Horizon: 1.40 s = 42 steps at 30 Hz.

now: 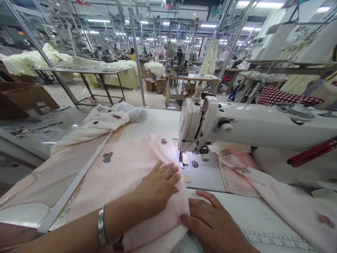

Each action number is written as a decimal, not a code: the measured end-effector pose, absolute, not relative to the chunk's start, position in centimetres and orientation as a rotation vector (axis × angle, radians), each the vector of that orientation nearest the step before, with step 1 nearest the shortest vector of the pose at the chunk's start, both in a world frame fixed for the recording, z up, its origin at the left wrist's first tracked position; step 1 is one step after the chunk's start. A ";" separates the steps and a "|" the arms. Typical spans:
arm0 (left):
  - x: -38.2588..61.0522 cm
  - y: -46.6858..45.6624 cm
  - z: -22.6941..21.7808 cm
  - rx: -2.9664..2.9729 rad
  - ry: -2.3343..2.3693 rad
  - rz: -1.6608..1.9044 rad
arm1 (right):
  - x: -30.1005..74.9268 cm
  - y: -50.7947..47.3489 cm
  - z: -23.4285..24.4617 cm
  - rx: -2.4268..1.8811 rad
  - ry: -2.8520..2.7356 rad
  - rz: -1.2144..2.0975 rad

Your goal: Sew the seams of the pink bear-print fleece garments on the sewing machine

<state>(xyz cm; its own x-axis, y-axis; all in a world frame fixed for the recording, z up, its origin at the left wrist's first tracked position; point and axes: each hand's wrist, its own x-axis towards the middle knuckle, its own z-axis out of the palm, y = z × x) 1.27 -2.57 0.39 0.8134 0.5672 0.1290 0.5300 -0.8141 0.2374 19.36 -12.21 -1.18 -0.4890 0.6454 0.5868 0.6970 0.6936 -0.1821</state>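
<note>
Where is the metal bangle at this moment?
In the head view, the bangle sits on the wrist of the left hand, lower left, over the pink fabric.

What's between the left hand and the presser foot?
Pink printed fabric, seen in the head view, spread flat from the left hand up to the presser foot.

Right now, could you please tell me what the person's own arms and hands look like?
The left hand has a wide, silver-coloured metal bangle at its wrist. It and the right hand are ungloved, and the left forearm is bare.
</note>
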 end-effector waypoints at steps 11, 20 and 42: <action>0.8 2.7 -0.3 2.745 0.616 0.388 | 19.9 -9.1 -0.5 -1.052 -2.300 -0.133; 0.9 3.2 -0.1 2.805 0.591 0.412 | 19.5 -8.9 -1.3 -1.062 -2.219 -0.170; 1.1 2.0 0.8 2.610 0.465 0.471 | 20.8 -9.8 -0.1 -1.008 -2.357 -0.203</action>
